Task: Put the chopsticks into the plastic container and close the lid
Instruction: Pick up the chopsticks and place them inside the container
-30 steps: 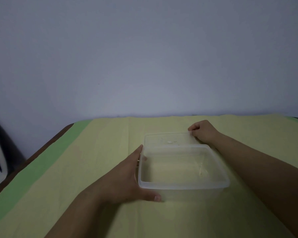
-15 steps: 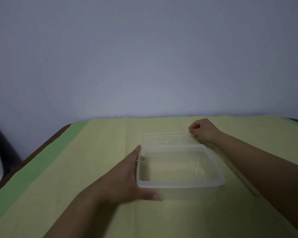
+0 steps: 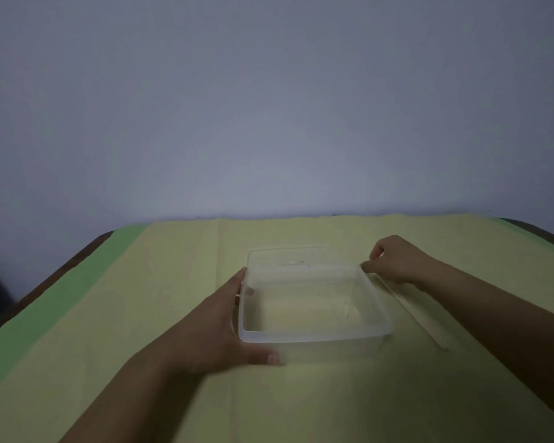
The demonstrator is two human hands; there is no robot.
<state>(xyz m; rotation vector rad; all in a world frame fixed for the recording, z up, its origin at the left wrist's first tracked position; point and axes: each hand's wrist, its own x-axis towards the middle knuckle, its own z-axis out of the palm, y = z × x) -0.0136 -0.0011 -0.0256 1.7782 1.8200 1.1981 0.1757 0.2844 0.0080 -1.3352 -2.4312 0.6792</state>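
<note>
The surface (image 3: pixel 173 298) carried the open plastic container (image 3: pixel 314 335) at centre. Its lid (image 3: pixel 288 259) lay flat at 12 o'clock, and the chopsticks (image 3: pixel 419 318) lay outside at 3 o'clock. Judged step: pickup of the chopsticks. The next move called for lifting them over the rim. The left grip (image 3: pixel 211 327) clasped the container's 9 o'clock wall, thumb across the front. The right grip (image 3: pixel 397 260), fingers curled, pinched the chopsticks' far ends.

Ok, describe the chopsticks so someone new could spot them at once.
On the yellow cloth, find the clear container in the middle. Just right of it lie the chopsticks, their far end pinched by the right hand. They alone are long, thin, pale sticks; the lid behind is a flat clear sheet.
</note>
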